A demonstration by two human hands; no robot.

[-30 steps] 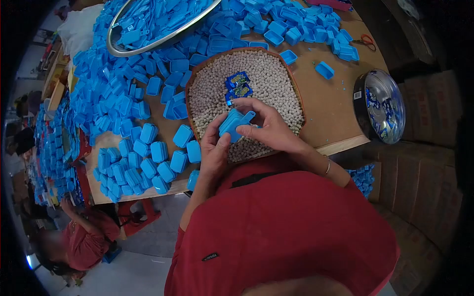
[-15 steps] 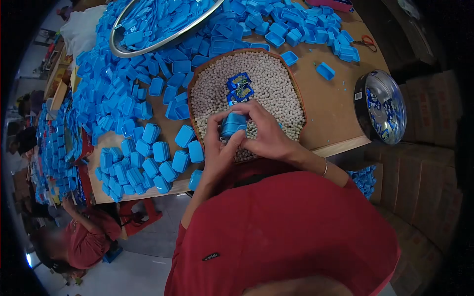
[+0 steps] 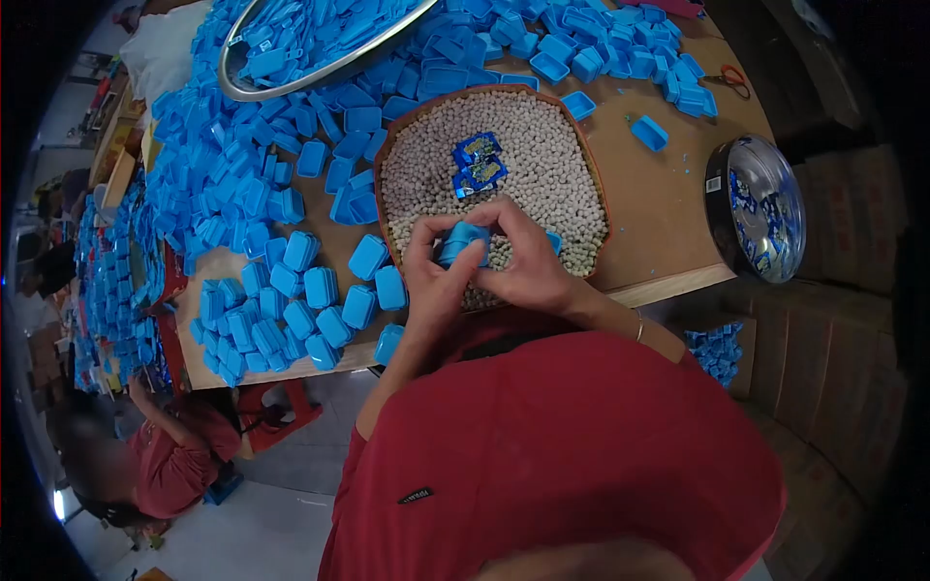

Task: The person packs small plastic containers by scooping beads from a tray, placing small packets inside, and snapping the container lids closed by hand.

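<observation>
Both hands hold one blue plastic box (image 3: pixel 463 242) over the near part of a tray (image 3: pixel 386 155) filled with pale round beads (image 3: pixel 542 145). My left hand (image 3: pixel 434 281) wraps the box from the left, its thumb across the near side. My right hand (image 3: pixel 531 261) grips it from the right, fingertips on top. The fingers cover much of the box, so whether its lid sits fully closed cannot be made out. Two blue printed packets (image 3: pixel 480 165) lie on the beads just beyond the hands. Another blue piece (image 3: pixel 553 242) shows beside my right hand.
Closed blue boxes (image 3: pixel 320 288) stand in a cluster at the near left. Behind them lie heaped open blue boxes (image 3: pixel 223 155) and a metal-rimmed basin (image 3: pixel 232 73). At right are a round tin (image 3: pixel 722 208) and scissors (image 3: pixel 731 82). Another person (image 3: pixel 179 445) sits lower left.
The blue pieces, earlier held apart with a tab sticking out to the right, are now pressed together between both hands. The fingers have closed in around them. The view has shifted slightly.
</observation>
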